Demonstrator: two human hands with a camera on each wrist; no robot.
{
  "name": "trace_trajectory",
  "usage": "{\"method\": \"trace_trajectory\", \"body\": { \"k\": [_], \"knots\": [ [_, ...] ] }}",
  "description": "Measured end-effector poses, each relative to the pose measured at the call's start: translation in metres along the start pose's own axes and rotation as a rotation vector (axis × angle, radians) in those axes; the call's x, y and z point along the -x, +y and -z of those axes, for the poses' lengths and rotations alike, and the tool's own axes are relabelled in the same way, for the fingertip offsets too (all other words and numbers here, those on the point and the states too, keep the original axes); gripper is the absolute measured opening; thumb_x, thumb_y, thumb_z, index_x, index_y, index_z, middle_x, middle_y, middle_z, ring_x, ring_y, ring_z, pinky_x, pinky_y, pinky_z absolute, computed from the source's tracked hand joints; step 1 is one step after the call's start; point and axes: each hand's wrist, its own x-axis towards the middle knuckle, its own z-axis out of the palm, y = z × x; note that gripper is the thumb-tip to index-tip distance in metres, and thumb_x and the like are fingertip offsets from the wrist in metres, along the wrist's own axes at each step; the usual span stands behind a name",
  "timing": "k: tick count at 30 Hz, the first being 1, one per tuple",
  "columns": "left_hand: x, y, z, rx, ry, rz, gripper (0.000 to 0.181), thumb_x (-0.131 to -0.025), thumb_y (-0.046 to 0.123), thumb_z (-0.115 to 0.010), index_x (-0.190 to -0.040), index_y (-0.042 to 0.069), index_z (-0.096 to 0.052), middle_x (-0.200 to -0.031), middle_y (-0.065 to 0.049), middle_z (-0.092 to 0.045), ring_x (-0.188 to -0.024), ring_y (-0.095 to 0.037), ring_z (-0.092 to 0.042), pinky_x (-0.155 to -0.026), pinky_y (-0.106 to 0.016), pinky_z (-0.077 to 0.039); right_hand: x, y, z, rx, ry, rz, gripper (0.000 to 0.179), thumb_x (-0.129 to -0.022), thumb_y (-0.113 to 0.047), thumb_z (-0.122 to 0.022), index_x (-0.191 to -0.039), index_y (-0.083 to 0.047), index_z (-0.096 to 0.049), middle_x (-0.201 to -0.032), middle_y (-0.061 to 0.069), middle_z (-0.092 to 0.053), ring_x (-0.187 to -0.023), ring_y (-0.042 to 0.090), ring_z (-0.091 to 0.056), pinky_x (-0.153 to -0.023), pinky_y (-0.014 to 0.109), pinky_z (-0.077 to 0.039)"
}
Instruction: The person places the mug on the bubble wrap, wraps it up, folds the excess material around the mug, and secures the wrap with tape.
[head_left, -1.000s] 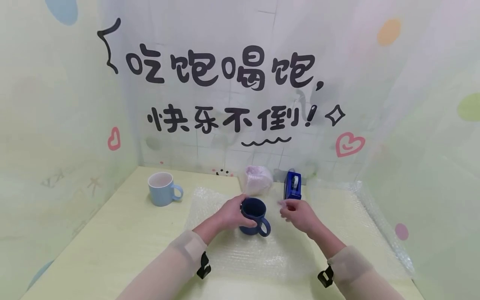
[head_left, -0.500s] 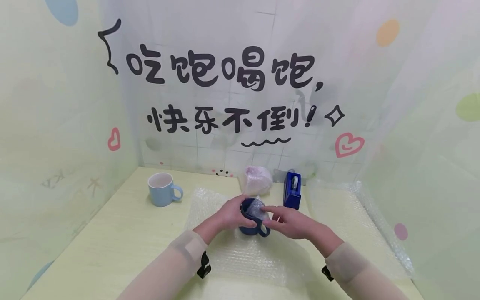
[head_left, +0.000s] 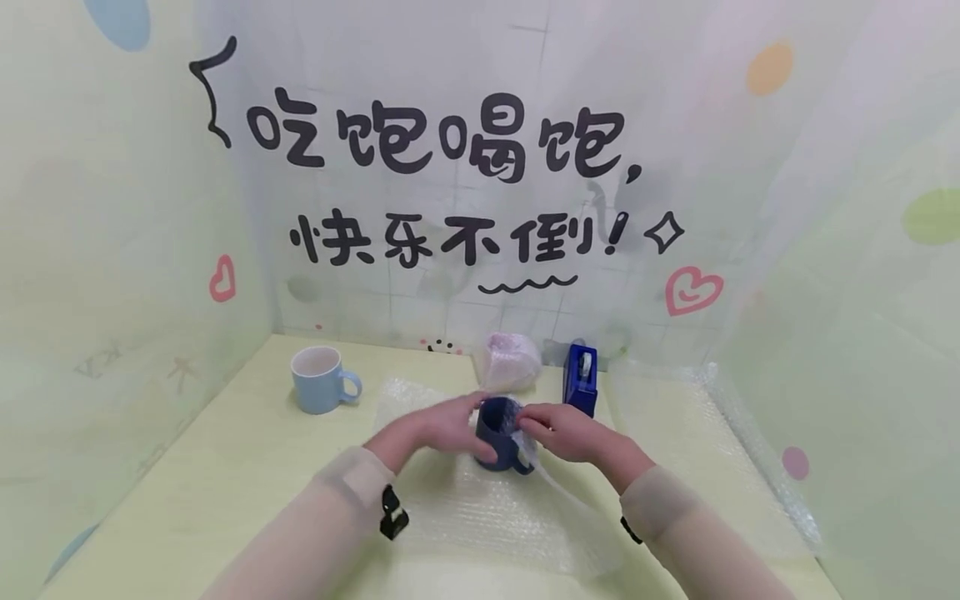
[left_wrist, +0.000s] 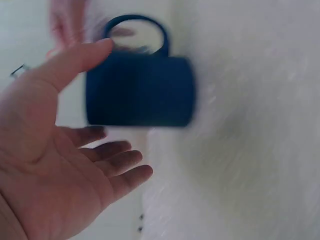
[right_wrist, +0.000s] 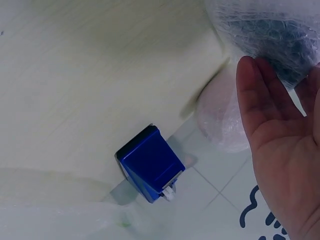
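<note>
A dark blue mug (head_left: 492,450) stands upright on a bubble wrap sheet (head_left: 487,521), its handle toward the right. My left hand (head_left: 444,425) is spread around the mug's left side; in the left wrist view the thumb overlaps the mug (left_wrist: 140,92) near its rim, and a gap shows between the other fingers and its wall. Part of the wrap is drawn up over the right rim and into the mug's mouth. My right hand (head_left: 562,429) touches that raised wrap (right_wrist: 265,30) with fairly straight fingers, palm visible in the right wrist view.
A light blue mug (head_left: 317,390) stands at the back left. Behind the dark mug sits a pinkish bundle in bubble wrap (head_left: 512,360), with a blue tape dispenser (head_left: 580,385) to its right. More bubble wrap (head_left: 690,450) covers the right side, along the wall.
My right hand has come left from beside the tape dispenser, bringing the wrap up over the mug's rim and into its mouth. My left hand has loosened around the mug.
</note>
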Motion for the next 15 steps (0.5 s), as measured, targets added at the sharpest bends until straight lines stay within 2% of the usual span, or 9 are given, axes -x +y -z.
{"method": "trace_trajectory", "body": {
  "k": [2, 5, 7, 9, 11, 13, 15],
  "knots": [
    [0.004, -0.002, 0.022, -0.056, 0.016, 0.008, 0.087, -0.097, 0.037, -0.081, -0.166, 0.0, -0.041, -0.166, -0.024, -0.05, -0.154, -0.045, -0.049, -0.128, -0.063, -0.04, -0.002, -0.001, -0.001, 0.066, 0.025, 0.014, 0.022, -0.116, -0.026, -0.054, -0.118, -0.02, -0.075, -0.108, -0.005, -0.074, -0.098, 0.015, -0.067, -0.093, 0.041, -0.06],
    [0.008, -0.012, 0.053, -0.127, 0.122, 0.055, 0.069, -0.107, 0.031, -0.066, -0.161, -0.006, -0.045, -0.165, -0.03, -0.049, -0.153, -0.05, -0.048, -0.127, -0.064, -0.04, -0.003, -0.003, -0.002, 0.108, 0.042, 0.024, 0.022, -0.115, -0.024, -0.052, -0.114, -0.018, -0.074, -0.102, -0.005, -0.072, -0.096, 0.015, -0.063, -0.091, 0.043, -0.058],
    [0.013, -0.022, 0.067, -0.171, 0.173, 0.118, 0.067, -0.108, 0.025, -0.061, -0.161, -0.01, -0.041, -0.164, -0.035, -0.045, -0.152, -0.053, -0.046, -0.126, -0.065, -0.041, -0.003, -0.003, -0.003, 0.12, 0.049, 0.028, 0.022, -0.115, -0.022, -0.053, -0.114, -0.017, -0.074, -0.102, -0.004, -0.072, -0.096, 0.015, -0.063, -0.091, 0.044, -0.058],
    [0.018, -0.034, 0.074, -0.213, 0.198, 0.192, 0.071, -0.106, 0.022, -0.059, -0.161, -0.016, -0.034, -0.164, -0.041, -0.039, -0.153, -0.057, -0.042, -0.126, -0.066, -0.04, -0.004, -0.003, -0.005, 0.125, 0.054, 0.033, 0.022, -0.115, -0.022, -0.052, -0.114, -0.016, -0.074, -0.103, -0.003, -0.072, -0.096, 0.015, -0.063, -0.091, 0.045, -0.059],
    [0.023, -0.045, 0.075, -0.243, 0.199, 0.253, 0.078, -0.105, 0.02, -0.06, -0.162, -0.02, -0.025, -0.162, -0.047, -0.034, -0.152, -0.061, -0.039, -0.125, -0.068, -0.04, -0.004, -0.002, -0.007, 0.133, 0.06, 0.04, 0.022, -0.115, -0.022, -0.052, -0.114, -0.016, -0.073, -0.103, -0.003, -0.072, -0.096, 0.015, -0.064, -0.092, 0.045, -0.059],
    [0.026, -0.055, 0.073, -0.242, 0.18, 0.291, 0.085, -0.104, 0.02, -0.061, -0.161, -0.024, -0.016, -0.16, -0.051, -0.032, -0.152, -0.064, -0.038, -0.125, -0.068, -0.04, -0.004, -0.001, -0.009, 0.143, 0.071, 0.051, 0.022, -0.115, -0.021, -0.052, -0.113, -0.015, -0.073, -0.103, -0.003, -0.073, -0.097, 0.015, -0.064, -0.092, 0.046, -0.06],
    [0.028, -0.062, 0.07, -0.217, 0.162, 0.313, 0.091, -0.104, 0.02, -0.062, -0.16, -0.027, -0.007, -0.159, -0.054, -0.031, -0.149, -0.062, -0.042, -0.124, -0.066, -0.043, -0.004, -0.001, -0.011, 0.148, 0.08, 0.062, 0.023, -0.115, -0.02, -0.051, -0.113, -0.015, -0.073, -0.104, -0.002, -0.073, -0.098, 0.015, -0.066, -0.093, 0.046, -0.06]
  ]
}}
